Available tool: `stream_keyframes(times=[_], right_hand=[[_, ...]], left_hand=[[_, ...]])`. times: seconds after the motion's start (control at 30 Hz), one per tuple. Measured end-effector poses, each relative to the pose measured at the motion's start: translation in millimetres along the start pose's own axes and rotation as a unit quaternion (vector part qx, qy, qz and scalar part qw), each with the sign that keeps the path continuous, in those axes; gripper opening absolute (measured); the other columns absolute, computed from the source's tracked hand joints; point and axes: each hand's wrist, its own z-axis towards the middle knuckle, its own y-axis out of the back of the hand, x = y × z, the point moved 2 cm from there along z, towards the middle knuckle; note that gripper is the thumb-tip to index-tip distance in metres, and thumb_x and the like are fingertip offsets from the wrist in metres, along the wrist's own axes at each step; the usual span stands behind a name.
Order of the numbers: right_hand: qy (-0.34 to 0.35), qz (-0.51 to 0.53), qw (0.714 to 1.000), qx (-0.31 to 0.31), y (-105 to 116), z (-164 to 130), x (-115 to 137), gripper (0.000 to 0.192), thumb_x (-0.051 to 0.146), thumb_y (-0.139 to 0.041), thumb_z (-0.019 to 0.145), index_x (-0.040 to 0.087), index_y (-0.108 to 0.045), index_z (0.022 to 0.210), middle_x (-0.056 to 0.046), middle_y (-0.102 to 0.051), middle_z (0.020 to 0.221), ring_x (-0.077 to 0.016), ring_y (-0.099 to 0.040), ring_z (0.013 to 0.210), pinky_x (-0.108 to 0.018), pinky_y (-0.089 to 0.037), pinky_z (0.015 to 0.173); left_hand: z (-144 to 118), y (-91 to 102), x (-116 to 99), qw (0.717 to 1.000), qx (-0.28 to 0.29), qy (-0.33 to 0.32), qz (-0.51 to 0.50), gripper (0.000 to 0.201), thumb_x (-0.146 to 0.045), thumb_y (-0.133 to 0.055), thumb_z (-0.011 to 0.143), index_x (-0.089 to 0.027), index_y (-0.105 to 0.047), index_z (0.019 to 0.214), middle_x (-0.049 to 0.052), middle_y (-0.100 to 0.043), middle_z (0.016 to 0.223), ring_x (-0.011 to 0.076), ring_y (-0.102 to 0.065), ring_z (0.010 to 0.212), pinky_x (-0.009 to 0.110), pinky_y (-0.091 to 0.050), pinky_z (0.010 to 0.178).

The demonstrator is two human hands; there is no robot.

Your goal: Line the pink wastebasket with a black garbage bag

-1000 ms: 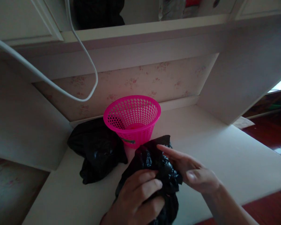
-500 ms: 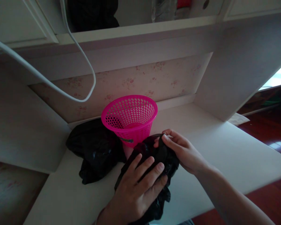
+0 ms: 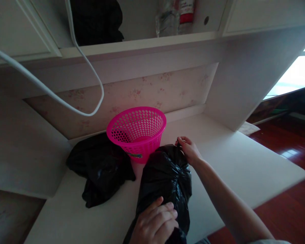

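A black plastic bag (image 3: 165, 179), puffed out and creased, lies on the white surface in front of me. My right hand (image 3: 188, 149) pinches a gathered bit of its far right edge between thumb and fingertips. Over the near end of the bag, my left hand (image 3: 155, 220) is closed, its fingers pressed together and curled on the plastic; the palm side is hidden. Just beyond the bag stands a pink perforated plastic basket (image 3: 144, 149), upright, with a small label on its front.
Left of the basket sits another black plastic bag (image 3: 99, 169). A white cable (image 3: 101, 91) hangs in a loop at upper left. On the shelf above (image 3: 142, 44) are a black bundle (image 3: 96, 20), a clear plastic item (image 3: 167, 23) and a red-labelled container (image 3: 186, 13).
The bag now looks fuller and longer, its far end gathered. My left hand has slid toward me, its spread fingers now drawn together. My right hand keeps its pinch at the far edge.
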Motion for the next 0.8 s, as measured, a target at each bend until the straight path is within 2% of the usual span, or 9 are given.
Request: stream_keyframes(times=[0.1,0.17,0.27,0.37,0.43,0.57,0.63,0.73,0.8], right_hand=[[0.095,-0.014,0.995,0.006,-0.9,-13.9,30.4,0.045,0.062,-0.082,0.075,0.020,-0.067,0.079,0.000,-0.067,0.072,-0.0146,-0.060,0.070,-0.029,-0.049,0.068],[0.153,-0.024,0.987,0.031,-2.7,-33.6,58.9,0.040,0.058,-0.085,0.073,0.022,-0.071,0.081,-0.001,-0.070,0.079,-0.0161,-0.062,0.076,-0.030,-0.050,0.073],[0.254,-0.048,0.960,0.105,-9.3,-73.8,100.5,0.022,0.042,-0.088,0.076,0.024,-0.074,0.076,-0.001,-0.069,0.082,-0.0167,-0.062,0.078,-0.030,-0.050,0.071],[0.365,-0.116,0.893,0.238,-18.2,-114.9,122.3,0.002,0.025,-0.079,0.089,0.026,-0.079,0.091,-0.003,-0.074,0.084,-0.0171,-0.067,0.075,-0.030,-0.054,0.068],[0.364,-0.148,0.885,0.249,-16.4,-133.2,118.7,0.015,0.020,-0.075,0.093,0.030,-0.078,0.104,-0.003,-0.078,0.090,-0.0178,-0.071,0.077,-0.031,-0.057,0.071],[0.300,-0.031,0.939,0.168,5.2,-151.1,83.3,0.028,0.031,-0.067,0.100,0.044,-0.066,0.125,-0.001,-0.075,0.126,-0.0230,-0.071,0.117,-0.042,-0.058,0.102],[0.260,-0.057,0.942,0.206,10.5,-154.8,63.2,0.029,0.043,-0.071,0.097,0.042,-0.066,0.125,-0.004,-0.060,0.150,-0.0287,-0.058,0.139,-0.051,-0.049,0.115],[0.245,-0.215,0.912,0.250,6.2,-155.0,45.3,0.071,0.052,-0.087,0.078,0.031,-0.064,0.142,-0.012,-0.028,0.173,-0.0412,-0.025,0.159,-0.060,-0.033,0.125],[0.251,-0.267,0.902,0.227,-0.4,-151.6,41.9,0.082,0.051,-0.091,0.072,0.026,-0.064,0.145,-0.016,-0.027,0.172,-0.0455,-0.014,0.161,-0.066,-0.028,0.126]], left_hand=[[7.5,9.7,2.8,0.993,-0.009,0.042,-0.111,0.031,-0.032,-0.041,0.111,-0.021,-0.069,0.105,0.001,-0.082,0.096,0.0103,-0.078,0.099,0.023,-0.049,0.112],[17.3,19.0,6.6,0.978,-0.022,0.116,-0.170,0.026,-0.037,-0.049,0.107,-0.024,-0.072,0.106,0.004,-0.079,0.102,0.0132,-0.077,0.095,0.024,-0.058,0.098],[38.2,28.2,19.6,0.949,-0.026,0.260,-0.177,0.016,-0.029,-0.066,0.096,-0.030,-0.079,0.106,0.008,-0.065,0.141,0.0217,-0.068,0.121,0.035,-0.057,0.104],[65.8,26.9,35.2,0.941,-0.016,0.277,-0.193,0.024,-0.019,-0.069,0.091,-0.028,-0.079,0.111,0.008,-0.052,0.159,0.0272,-0.059,0.136,0.047,-0.047,0.117],[82.1,22.5,42.8,0.943,-0.015,0.247,-0.224,0.022,-0.017,-0.068,0.091,-0.023,-0.078,0.110,0.010,-0.068,0.142,0.0271,-0.065,0.127,0.047,-0.050,0.114],[95.8,16.5,48.4,0.936,-0.068,0.256,-0.234,0.022,-0.013,-0.061,0.093,-0.022,-0.078,0.103,0.005,-0.081,0.105,0.0237,-0.074,0.106,0.040,-0.059,0.099],[97.3,14.5,46.9,0.940,-0.078,0.264,-0.202,0.028,-0.011,-0.055,0.094,-0.022,-0.078,0.106,0.004,-0.081,0.108,0.0229,-0.075,0.104,0.039,-0.060,0.095],[103.1,12.6,41.2,0.955,-0.080,0.241,-0.154,0.031,-0.009,-0.054,0.092,-0.022,-0.077,0.109,0.004,-0.082,0.108,0.0242,-0.074,0.107,0.043,-0.056,0.101],[109.5,13.3,36.4,0.964,-0.099,0.217,-0.120,0.031,-0.008,-0.056,0.091,-0.025,-0.078,0.106,0.003,-0.082,0.103,0.0246,-0.074,0.104,0.047,-0.053,0.102]])
